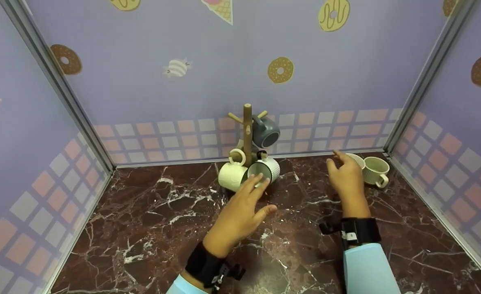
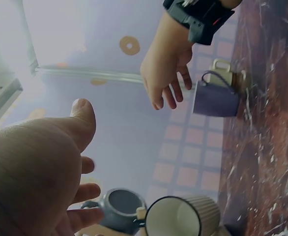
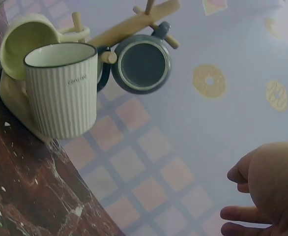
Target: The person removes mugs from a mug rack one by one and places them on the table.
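Observation:
My left hand [image 1: 240,212] reaches over the marble top, fingers fairly straight, and in the head view its fingertips overlap a white ribbed mug [image 3: 63,93] with a dark rim. Whether they touch it cannot be told. That mug hangs low on a wooden mug rack [image 1: 247,134]. Beside it hangs a cream mug [image 1: 231,176], and a grey-blue mug [image 1: 266,132] hangs on a higher peg. My right hand [image 1: 347,179] is raised at the right, holding nothing. Behind it stand a purple-looking mug [image 2: 216,99], partly hidden in the head view, and a pale green mug [image 1: 375,170].
A dark red marble surface [image 1: 150,228] lies under everything. Lilac wall panels with sweets and a tile pattern [image 1: 175,98] close off the back and both sides. Metal corner strips [image 1: 428,73] join the panels.

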### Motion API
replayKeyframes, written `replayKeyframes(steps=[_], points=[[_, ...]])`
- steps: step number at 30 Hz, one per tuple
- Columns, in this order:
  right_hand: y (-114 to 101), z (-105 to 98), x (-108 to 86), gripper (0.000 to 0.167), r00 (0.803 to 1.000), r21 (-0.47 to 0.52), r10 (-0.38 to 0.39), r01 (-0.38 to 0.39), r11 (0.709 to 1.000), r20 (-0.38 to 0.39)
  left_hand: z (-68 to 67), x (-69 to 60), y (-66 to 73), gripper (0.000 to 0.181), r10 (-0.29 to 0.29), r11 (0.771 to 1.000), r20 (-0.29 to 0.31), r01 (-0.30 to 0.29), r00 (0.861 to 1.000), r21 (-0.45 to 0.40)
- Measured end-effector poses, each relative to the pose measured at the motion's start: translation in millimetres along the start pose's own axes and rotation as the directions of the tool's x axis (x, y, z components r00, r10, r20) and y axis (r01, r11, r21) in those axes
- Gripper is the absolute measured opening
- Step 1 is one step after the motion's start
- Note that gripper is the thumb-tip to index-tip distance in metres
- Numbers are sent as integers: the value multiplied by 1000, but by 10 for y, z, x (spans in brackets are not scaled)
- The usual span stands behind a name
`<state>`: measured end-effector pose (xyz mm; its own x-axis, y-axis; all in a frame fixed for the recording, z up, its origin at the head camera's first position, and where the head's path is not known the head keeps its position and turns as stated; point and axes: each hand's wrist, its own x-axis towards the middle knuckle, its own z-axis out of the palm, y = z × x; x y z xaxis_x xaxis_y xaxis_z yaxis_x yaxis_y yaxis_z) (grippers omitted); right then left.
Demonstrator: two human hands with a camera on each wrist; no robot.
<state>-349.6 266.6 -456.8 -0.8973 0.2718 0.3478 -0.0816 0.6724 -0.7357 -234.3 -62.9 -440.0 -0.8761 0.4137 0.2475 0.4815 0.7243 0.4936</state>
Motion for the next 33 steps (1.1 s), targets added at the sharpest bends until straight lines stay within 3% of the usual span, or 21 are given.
replayKeyframes(steps=[8, 20, 33], points=[[-144, 87, -50, 50, 995, 42, -48, 45, 998, 89, -153, -7, -92, 89, -24, 1000, -70, 23, 997, -16], [-397, 176, -144, 46, 987, 69, -107, 100, 993, 117, -358, -28, -210, 85, -72, 997, -168, 68, 983, -33], [-523, 209, -230, 43, 971, 69, -198, 190, 979, 138, -382, -53, -233, 85, -95, 995, -182, 90, 979, -36]])
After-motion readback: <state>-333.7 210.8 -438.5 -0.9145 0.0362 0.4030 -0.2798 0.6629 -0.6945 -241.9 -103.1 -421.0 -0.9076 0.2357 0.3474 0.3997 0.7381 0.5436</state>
